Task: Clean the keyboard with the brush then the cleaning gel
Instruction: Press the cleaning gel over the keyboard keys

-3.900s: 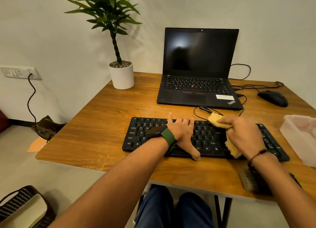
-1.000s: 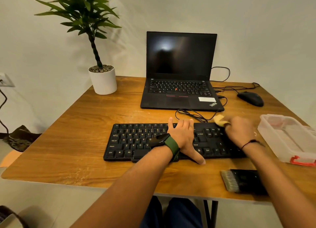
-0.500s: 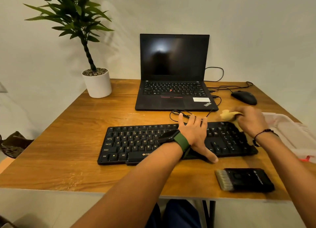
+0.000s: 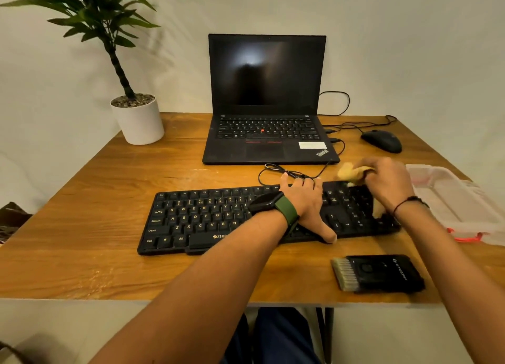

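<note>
Since the frame of half a second ago the yellow wad of cleaning gel (image 4: 352,173) has stayed at the far right corner of the keyboard, and the right hand (image 4: 388,184) clamped on it has barely shifted. The gel sits right of centre in the frame, pinched in curled fingers, with a lower bit of it showing near the keys by the wrist. The black full-size keyboard (image 4: 207,216) lies with its long axis running left to right across the tabletop (image 4: 82,227), so the uncleaned stretch, by my judgement, runs leftward from the gel along that axis. The right hand is the nearer to that end; the left hand (image 4: 306,202) lies flat with straight fingers on the keys at mid-frame, thumb over the near edge, steadying the board. The black dusting brush with pale bristles (image 4: 377,273) lies untouched at lower right, near the tabletop's front edge. A clear plastic box (image 4: 459,199) stands just right of the keyboard.
</note>
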